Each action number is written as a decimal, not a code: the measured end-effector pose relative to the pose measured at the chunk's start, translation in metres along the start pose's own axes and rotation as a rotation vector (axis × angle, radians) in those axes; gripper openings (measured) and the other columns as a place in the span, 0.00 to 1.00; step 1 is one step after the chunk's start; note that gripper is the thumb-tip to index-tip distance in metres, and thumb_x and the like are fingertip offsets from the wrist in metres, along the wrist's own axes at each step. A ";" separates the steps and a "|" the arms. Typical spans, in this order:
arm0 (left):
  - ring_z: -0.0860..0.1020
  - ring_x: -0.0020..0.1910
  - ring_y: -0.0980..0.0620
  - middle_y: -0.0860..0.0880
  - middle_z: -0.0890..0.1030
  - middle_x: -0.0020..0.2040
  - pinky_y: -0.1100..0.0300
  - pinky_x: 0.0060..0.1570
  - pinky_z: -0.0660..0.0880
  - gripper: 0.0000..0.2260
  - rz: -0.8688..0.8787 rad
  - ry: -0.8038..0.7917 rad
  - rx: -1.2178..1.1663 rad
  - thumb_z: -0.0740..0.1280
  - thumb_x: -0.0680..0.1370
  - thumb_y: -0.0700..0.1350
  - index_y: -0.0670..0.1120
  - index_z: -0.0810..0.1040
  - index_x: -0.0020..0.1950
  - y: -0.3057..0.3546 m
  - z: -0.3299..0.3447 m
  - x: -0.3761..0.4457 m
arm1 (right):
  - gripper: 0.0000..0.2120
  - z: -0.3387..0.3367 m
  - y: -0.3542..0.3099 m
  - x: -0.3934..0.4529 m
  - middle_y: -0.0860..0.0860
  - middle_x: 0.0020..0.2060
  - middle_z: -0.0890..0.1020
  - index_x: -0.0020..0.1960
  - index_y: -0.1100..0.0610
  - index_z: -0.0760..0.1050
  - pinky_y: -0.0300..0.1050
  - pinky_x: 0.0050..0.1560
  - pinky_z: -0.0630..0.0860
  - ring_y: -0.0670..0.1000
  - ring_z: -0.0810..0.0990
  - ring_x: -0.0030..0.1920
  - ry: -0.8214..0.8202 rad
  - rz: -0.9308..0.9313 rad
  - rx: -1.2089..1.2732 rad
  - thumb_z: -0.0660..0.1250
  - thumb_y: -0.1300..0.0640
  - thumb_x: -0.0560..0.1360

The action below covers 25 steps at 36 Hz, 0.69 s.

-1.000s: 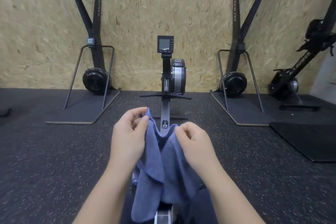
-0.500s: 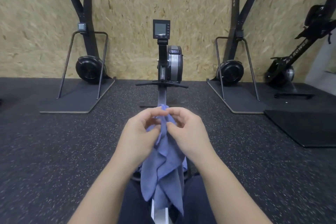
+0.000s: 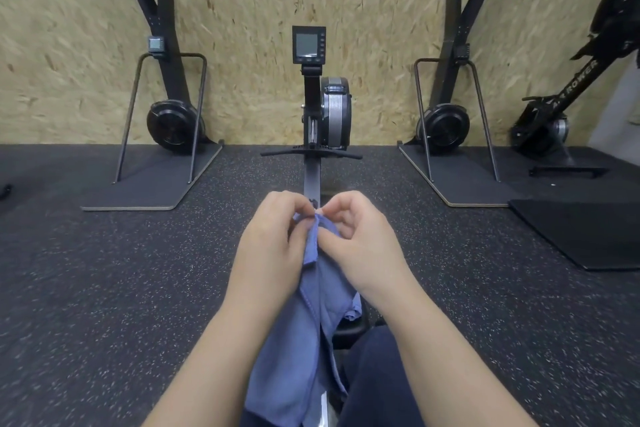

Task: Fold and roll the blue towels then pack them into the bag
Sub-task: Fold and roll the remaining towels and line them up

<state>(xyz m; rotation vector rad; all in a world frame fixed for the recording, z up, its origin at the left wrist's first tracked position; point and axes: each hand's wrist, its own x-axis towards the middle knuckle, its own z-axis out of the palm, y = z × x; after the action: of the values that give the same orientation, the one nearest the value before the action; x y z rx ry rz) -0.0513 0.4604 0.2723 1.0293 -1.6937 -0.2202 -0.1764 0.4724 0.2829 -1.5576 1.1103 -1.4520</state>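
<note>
A blue towel [image 3: 304,333] hangs folded lengthwise in front of me, over the rail of a rowing machine. My left hand [image 3: 273,243] and my right hand [image 3: 360,239] are side by side at its top edge, each pinching the cloth between thumb and fingers. The two pinched corners meet between the hands. The towel's lower part drapes down over my lap between my forearms. No bag is in view.
The rowing machine [image 3: 325,107] with its monitor stands straight ahead against a chipboard wall. Two ski machines on floor plates [image 3: 149,180] [image 3: 460,180] flank it. A black mat [image 3: 585,236] lies on the right. The floor is dark speckled rubber.
My hands were apart, holding the towel spread between them, and have come together so the two top corners meet. The towel now hangs narrower and folded.
</note>
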 end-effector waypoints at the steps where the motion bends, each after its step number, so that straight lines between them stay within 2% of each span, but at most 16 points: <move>1: 0.74 0.41 0.59 0.55 0.75 0.44 0.67 0.41 0.69 0.07 0.020 -0.002 0.003 0.68 0.75 0.35 0.47 0.76 0.45 -0.001 0.000 0.000 | 0.11 -0.001 0.000 -0.001 0.52 0.44 0.84 0.45 0.54 0.72 0.40 0.47 0.77 0.50 0.83 0.46 -0.001 -0.002 0.004 0.70 0.67 0.72; 6: 0.73 0.47 0.64 0.58 0.71 0.49 0.66 0.44 0.71 0.08 0.165 -0.033 0.020 0.59 0.76 0.44 0.55 0.74 0.49 -0.002 -0.002 -0.003 | 0.14 -0.005 -0.004 -0.004 0.48 0.41 0.84 0.48 0.52 0.72 0.34 0.44 0.74 0.43 0.80 0.40 -0.025 -0.011 -0.001 0.69 0.69 0.73; 9: 0.74 0.53 0.63 0.58 0.72 0.53 0.67 0.51 0.71 0.10 0.225 -0.053 -0.032 0.57 0.75 0.42 0.54 0.74 0.50 -0.002 -0.004 -0.003 | 0.13 -0.010 -0.008 -0.003 0.46 0.39 0.85 0.49 0.52 0.73 0.33 0.46 0.74 0.42 0.81 0.42 -0.031 -0.014 0.032 0.70 0.68 0.72; 13: 0.75 0.47 0.62 0.56 0.76 0.45 0.67 0.46 0.71 0.10 0.187 -0.018 -0.039 0.62 0.74 0.35 0.50 0.76 0.48 -0.002 -0.003 -0.003 | 0.12 -0.014 -0.012 -0.003 0.48 0.38 0.85 0.46 0.53 0.75 0.33 0.44 0.75 0.44 0.81 0.39 -0.012 -0.020 0.029 0.73 0.67 0.71; 16: 0.74 0.44 0.61 0.56 0.76 0.44 0.70 0.43 0.69 0.13 0.123 0.008 -0.078 0.62 0.74 0.38 0.57 0.72 0.45 0.002 -0.004 -0.003 | 0.12 -0.019 -0.012 -0.003 0.46 0.37 0.82 0.46 0.50 0.76 0.33 0.40 0.74 0.42 0.79 0.37 0.028 0.001 -0.106 0.75 0.63 0.70; 18: 0.74 0.42 0.58 0.55 0.75 0.44 0.69 0.42 0.70 0.12 0.100 0.030 -0.108 0.61 0.74 0.41 0.60 0.71 0.45 0.002 -0.004 -0.002 | 0.11 -0.025 -0.009 -0.003 0.46 0.38 0.82 0.44 0.47 0.76 0.33 0.41 0.73 0.41 0.79 0.38 0.050 0.021 -0.254 0.76 0.58 0.69; 20: 0.74 0.41 0.57 0.56 0.75 0.45 0.67 0.42 0.69 0.10 0.093 0.052 -0.133 0.59 0.74 0.43 0.59 0.72 0.44 0.001 -0.004 -0.001 | 0.06 -0.029 -0.007 -0.004 0.46 0.37 0.82 0.41 0.50 0.77 0.31 0.36 0.70 0.40 0.76 0.35 0.071 0.035 -0.338 0.75 0.55 0.70; 22: 0.74 0.41 0.60 0.58 0.74 0.45 0.69 0.41 0.68 0.14 0.070 0.061 -0.157 0.59 0.74 0.39 0.60 0.75 0.44 0.002 -0.004 0.000 | 0.06 -0.032 -0.007 -0.006 0.49 0.35 0.82 0.39 0.55 0.77 0.31 0.32 0.68 0.41 0.74 0.32 0.106 0.040 -0.314 0.73 0.56 0.71; 25: 0.74 0.42 0.61 0.56 0.73 0.43 0.72 0.41 0.67 0.15 0.030 0.042 -0.161 0.60 0.72 0.37 0.57 0.78 0.40 0.010 0.000 -0.001 | 0.05 -0.029 -0.012 -0.007 0.45 0.31 0.80 0.40 0.57 0.77 0.30 0.31 0.69 0.39 0.74 0.31 0.126 0.024 -0.210 0.72 0.58 0.73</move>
<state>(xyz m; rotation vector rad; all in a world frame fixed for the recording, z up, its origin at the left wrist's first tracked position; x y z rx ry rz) -0.0561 0.4668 0.2775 0.8823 -1.6245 -0.3085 -0.2040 0.4852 0.2944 -1.6054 1.3887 -1.4724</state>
